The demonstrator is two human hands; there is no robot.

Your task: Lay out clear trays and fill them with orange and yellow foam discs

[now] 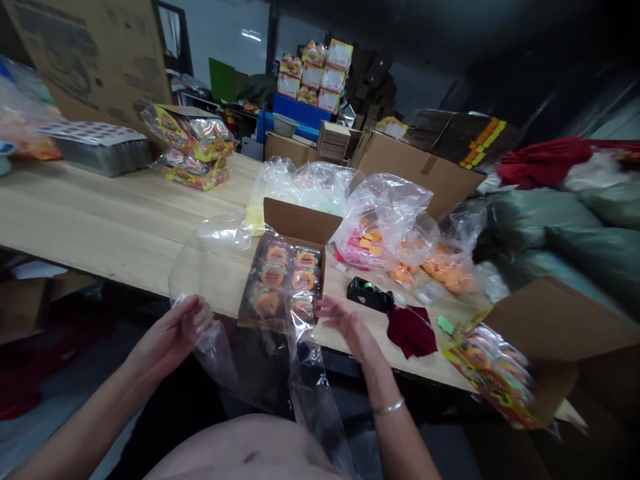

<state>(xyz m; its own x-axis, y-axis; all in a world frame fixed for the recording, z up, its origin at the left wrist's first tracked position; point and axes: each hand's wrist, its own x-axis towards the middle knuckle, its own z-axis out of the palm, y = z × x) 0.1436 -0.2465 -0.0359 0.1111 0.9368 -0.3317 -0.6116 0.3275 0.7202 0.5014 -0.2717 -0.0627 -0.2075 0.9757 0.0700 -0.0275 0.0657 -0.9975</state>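
Note:
My left hand (193,319) is closed on the edge of a clear plastic bag (210,247), left of an open display box (245,303). The see-through plastic spreads up beside the box and hangs below it over the table edge. Inside the box lie several round orange-and-green packs (273,275) in two columns, and its brown lid (300,220) stands up at the back. My right hand (345,323) is at the box's front right corner, fingers apart and stretched toward it. Whether those fingertips touch the box or plastic, I cannot tell.
Right of the box are a black tape dispenser (369,295), dark red cloth (413,331) and bags of orange pieces (445,267). Another open box (493,377) tilts at the table's right end. Two wrapped boxes (195,150) are stacked at the back left, near grey trays (103,147).

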